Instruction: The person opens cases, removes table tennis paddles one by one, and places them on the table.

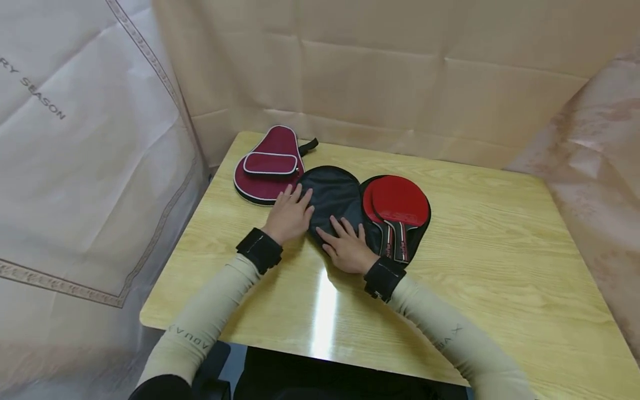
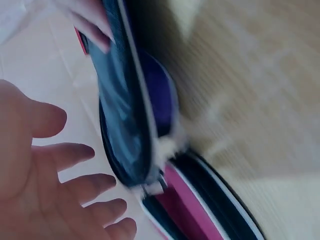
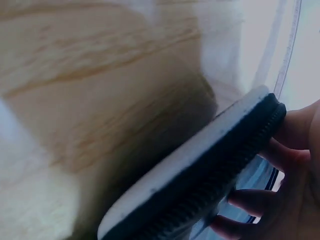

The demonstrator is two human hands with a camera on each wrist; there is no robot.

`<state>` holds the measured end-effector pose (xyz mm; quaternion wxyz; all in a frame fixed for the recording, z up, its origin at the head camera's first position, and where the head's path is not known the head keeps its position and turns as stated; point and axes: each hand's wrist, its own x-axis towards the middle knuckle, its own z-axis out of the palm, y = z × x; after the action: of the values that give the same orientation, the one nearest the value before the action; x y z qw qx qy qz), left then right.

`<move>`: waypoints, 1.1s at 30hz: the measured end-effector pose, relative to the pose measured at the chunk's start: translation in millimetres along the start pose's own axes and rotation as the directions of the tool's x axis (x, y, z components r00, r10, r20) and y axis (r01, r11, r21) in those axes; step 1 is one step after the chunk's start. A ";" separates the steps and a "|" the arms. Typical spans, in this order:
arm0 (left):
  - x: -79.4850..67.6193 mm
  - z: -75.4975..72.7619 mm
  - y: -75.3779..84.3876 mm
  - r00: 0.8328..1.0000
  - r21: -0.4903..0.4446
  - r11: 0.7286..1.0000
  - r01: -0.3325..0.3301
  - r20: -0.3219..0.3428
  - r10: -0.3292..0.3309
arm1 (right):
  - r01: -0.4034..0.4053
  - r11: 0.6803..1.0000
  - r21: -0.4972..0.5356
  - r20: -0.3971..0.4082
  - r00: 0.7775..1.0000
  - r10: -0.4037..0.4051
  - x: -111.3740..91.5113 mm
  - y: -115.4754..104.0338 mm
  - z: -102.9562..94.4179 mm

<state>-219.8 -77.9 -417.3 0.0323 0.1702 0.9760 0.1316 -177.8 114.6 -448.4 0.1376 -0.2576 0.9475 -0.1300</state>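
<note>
A black paddle case [image 1: 329,191] lies unfolded on the table, with two red table tennis paddles [image 1: 400,201] side by side in its right half. My left hand [image 1: 290,215] is at the left edge of the case's bare half, fingers spread. In the left wrist view the fingers [image 2: 75,155] look straight and hold nothing. My right hand [image 1: 350,251] rests on the lower part of that bare half with its fingers fanned out. The right wrist view has the fingers [image 3: 250,199] against the lining, by the zippered edge [image 3: 200,195].
A maroon paddle case [image 1: 277,143] with white piping and a front pocket stands at the back left, close to the black case. Its dark strap [image 1: 308,146] sticks out to the right. Hanging cloth [image 1: 370,78] borders the wooden table [image 1: 500,250] at the back and sides.
</note>
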 end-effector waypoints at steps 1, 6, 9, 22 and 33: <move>4.9 2.1 3.8 1.000 0.009 1.000 -0.012 0.016 0.012 | -0.003 1.000 0.004 0.003 1.000 0.003 1.7 -2.6 0.8; 23.3 17.6 8.0 0.997 0.057 0.998 -0.016 0.082 0.011 | 0.032 0.999 0.033 0.014 0.999 -0.032 8.3 -16.4 6.4; 26.1 26.4 1.1 0.995 0.090 0.996 0.023 0.098 -0.032 | 0.078 0.995 0.060 0.018 0.997 -0.079 5.7 -20.7 6.1; 18.5 26.3 -13.7 0.984 0.071 0.997 0.043 0.168 -0.055 | -0.363 0.902 0.234 -0.267 0.868 0.419 -32.0 33.9 -27.8; 17.3 24.8 -11.6 0.983 0.080 0.996 0.048 0.172 -0.062 | -0.578 0.798 0.172 -0.175 0.779 0.602 -15.0 43.1 -7.3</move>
<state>-237.1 -76.4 -444.6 0.1146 0.1551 0.9781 0.0784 -187.2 159.7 -452.3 0.0790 0.0763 0.9810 -0.1597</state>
